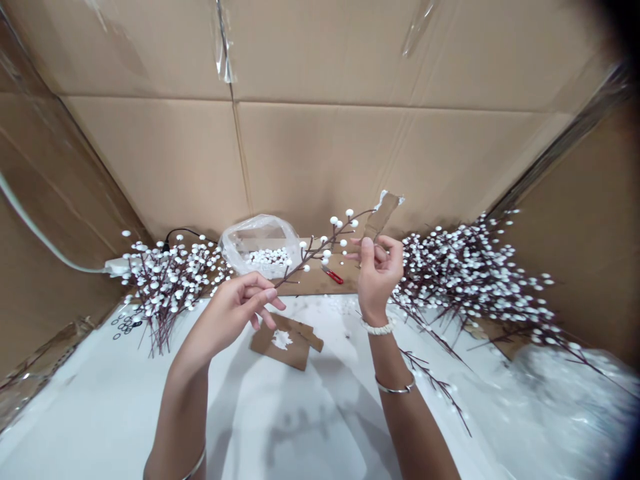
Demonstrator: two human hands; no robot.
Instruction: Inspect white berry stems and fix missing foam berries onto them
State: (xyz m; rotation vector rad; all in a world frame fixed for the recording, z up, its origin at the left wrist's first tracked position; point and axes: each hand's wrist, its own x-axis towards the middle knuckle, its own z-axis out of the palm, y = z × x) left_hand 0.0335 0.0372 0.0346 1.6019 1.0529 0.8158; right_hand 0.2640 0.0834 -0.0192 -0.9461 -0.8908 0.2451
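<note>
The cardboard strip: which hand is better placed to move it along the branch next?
Probably the right hand: it holds the strip by the branch, whose lower stem the left hand holds.

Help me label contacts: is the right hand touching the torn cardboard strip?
Touching: the head view shows the right hand pinching the torn cardboard strip at its lower end, between thumb and fingers.

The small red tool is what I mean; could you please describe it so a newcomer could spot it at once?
Beyond the white tabletop, find the brown cardboard strip. On it, just right of the clear plastic bag holding white beads, lies the small red tool. Its bright red stands out against the white and brown around it.
</note>
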